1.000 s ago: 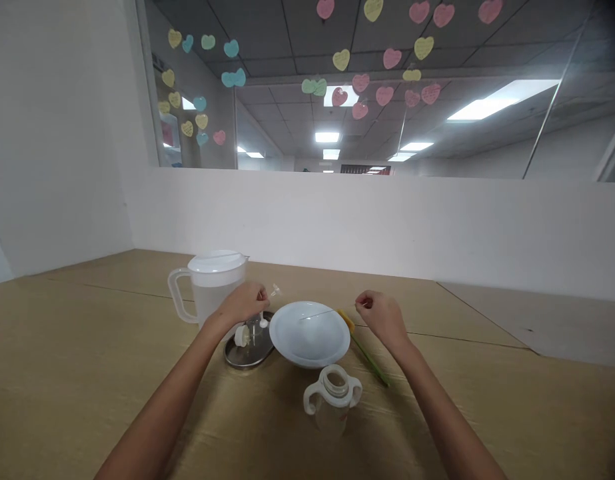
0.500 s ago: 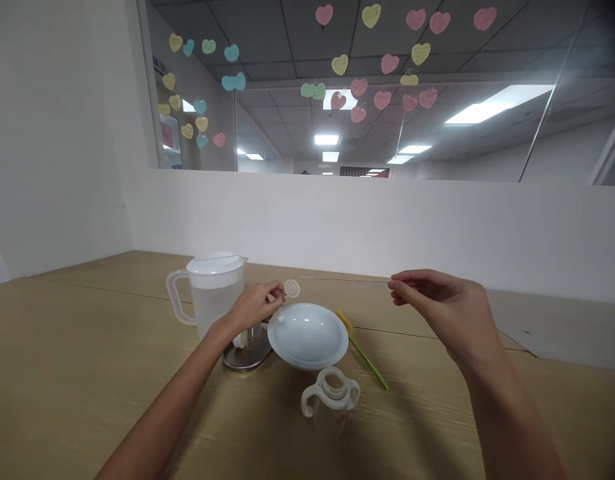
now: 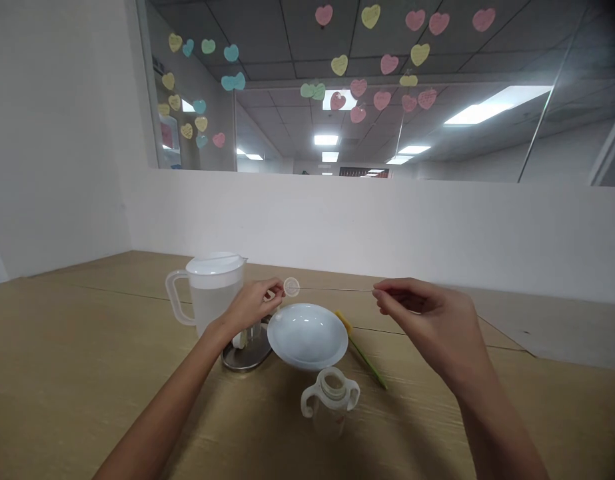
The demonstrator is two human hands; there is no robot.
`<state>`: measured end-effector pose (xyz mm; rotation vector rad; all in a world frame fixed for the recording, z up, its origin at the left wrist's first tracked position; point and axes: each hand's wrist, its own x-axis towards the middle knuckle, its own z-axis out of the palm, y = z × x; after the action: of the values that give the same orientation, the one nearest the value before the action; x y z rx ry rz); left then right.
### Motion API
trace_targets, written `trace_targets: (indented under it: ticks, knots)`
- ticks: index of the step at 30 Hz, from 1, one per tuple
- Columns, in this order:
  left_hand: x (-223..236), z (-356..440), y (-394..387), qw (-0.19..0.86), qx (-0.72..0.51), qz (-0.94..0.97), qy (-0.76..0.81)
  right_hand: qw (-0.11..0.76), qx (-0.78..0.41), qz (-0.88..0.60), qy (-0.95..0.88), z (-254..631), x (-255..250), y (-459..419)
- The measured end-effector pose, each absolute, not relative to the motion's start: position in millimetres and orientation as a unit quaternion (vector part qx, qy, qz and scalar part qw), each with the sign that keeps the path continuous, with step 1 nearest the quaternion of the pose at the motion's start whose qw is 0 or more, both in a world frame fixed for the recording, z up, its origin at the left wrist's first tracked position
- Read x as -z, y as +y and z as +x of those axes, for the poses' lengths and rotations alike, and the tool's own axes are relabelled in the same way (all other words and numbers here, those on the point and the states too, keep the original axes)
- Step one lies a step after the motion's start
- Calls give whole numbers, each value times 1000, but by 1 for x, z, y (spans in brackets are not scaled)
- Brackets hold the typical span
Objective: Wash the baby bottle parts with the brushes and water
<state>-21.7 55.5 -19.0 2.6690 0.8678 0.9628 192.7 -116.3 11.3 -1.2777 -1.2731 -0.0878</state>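
My left hand (image 3: 252, 307) pinches a short stem carrying a small translucent disc (image 3: 291, 287), just above the rim of a white bowl (image 3: 307, 337). My right hand (image 3: 427, 320) pinches a very thin strand (image 3: 337, 289) that runs straight across to the disc. Behind my left wrist, a steel lid (image 3: 247, 357) lies on the table, partly hidden, with a small white part (image 3: 240, 340) on it. A two-handled plastic baby bottle (image 3: 330, 398) without its top stands nearest me. A green-handled bottle brush with a yellow head (image 3: 367, 360) lies right of the bowl.
A plastic pitcher with a white lid (image 3: 210, 293) stands at the back left of the light wooden table (image 3: 112, 373). Behind the table rises a white partition wall (image 3: 387, 227), topped by a glass window with heart-shaped paper notes (image 3: 367, 53).
My right hand has moved out to the right and up from beside the bowl, drawing the thin strand long and straight. The disc now sits further right and faces me.
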Motion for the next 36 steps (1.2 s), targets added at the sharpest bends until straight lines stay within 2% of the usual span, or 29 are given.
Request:
trace_targets:
  ticks: [7,12,17,26,30,36]
  knots:
    - [17,-19,50,-18,-304,902,308,615,53,-549,-563,193,-11,-118]
    - [16,-17,45,-7,-333,901,279,651,-22,-534,-538,204,-16,-115]
    - [12,-13,32,86,-368,888,261,728,-69,-484,-480,211,-17,-110]
    - [15,4,13,307,-362,846,245,842,-29,-399,-362,206,-6,-85]
    - [19,8,10,350,-366,830,233,848,-64,-384,-360,197,0,-76]
    - [21,11,3,372,-401,801,242,855,-52,-371,-360,182,7,-74]
